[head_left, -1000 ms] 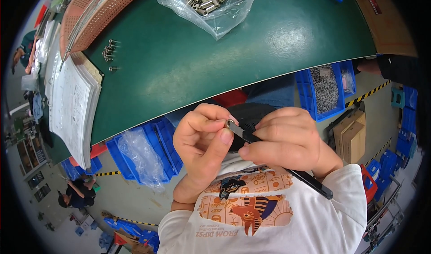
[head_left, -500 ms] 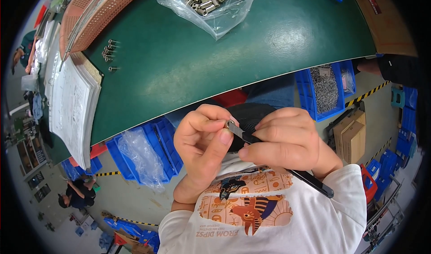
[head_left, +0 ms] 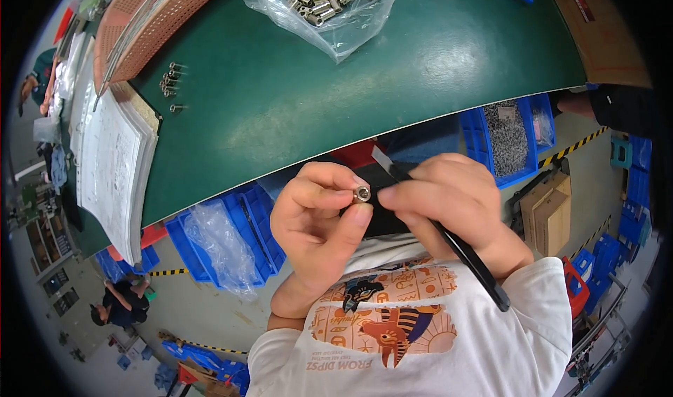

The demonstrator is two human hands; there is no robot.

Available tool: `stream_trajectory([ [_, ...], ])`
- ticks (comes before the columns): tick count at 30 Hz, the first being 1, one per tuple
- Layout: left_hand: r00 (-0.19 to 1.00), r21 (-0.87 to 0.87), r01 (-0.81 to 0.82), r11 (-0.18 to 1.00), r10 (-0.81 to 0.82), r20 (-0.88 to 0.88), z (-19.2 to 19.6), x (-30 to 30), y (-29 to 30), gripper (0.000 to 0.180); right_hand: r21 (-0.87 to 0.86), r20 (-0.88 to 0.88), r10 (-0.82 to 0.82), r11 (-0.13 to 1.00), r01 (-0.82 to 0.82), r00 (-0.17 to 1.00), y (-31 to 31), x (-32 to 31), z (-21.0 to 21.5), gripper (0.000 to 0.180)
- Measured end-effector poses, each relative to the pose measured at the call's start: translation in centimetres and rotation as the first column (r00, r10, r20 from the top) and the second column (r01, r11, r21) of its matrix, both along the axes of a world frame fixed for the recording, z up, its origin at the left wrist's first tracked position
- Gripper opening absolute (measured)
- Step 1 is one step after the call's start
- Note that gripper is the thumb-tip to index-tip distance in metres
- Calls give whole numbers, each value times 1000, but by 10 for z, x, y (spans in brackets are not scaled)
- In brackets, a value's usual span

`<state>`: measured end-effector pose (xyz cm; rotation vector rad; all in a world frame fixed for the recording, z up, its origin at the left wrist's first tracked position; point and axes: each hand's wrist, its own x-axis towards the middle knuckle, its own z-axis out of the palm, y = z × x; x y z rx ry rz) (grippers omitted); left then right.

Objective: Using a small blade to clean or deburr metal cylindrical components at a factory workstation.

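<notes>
A small silvery metal sleeve with a round hollow end (head_left: 362,193) is pinched between the thumb and forefinger of the left hand (head_left: 319,218), held in front of the chest, below the near edge of the green work table (head_left: 364,95). Its short axis runs roughly toward the camera, so the open bore faces up and a little to the right. The left hand is curled, palm turned toward the right, with the thumb pressing up from beneath and the other fingers folded over the top. The right hand (head_left: 449,200) sits just beside it, fingers bunched narrowly around a slim black-handled tool with a flat pale blade (head_left: 449,239); the tool's long axis slants from the upper left, where the blade shows above the knuckles, down to the lower right across the white printed shirt (head_left: 420,341). The right forefinger tip nearly meets the sleeve. On the table lie a clear plastic bag of similar metal parts (head_left: 322,4), a few loose screws (head_left: 170,81) and a stack of papers (head_left: 112,165). Blue plastic bins (head_left: 231,236) stand under the table.
</notes>
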<state>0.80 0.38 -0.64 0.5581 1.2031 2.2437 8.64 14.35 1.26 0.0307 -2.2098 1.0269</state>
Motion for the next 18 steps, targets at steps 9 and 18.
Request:
stream_trajectory([
  [9, 905, -102, -201, 974, 145, -400, -1, 0, 2, 27, -117, 44, 46, 992, -41, 998, -1, -3, 0, 22],
  [18, 681, -102, -339, 935, 169, -712, -3, -7, 6, 25, -123, 29, 17, 992, -14, 999, -3, -2, -4, 26],
])
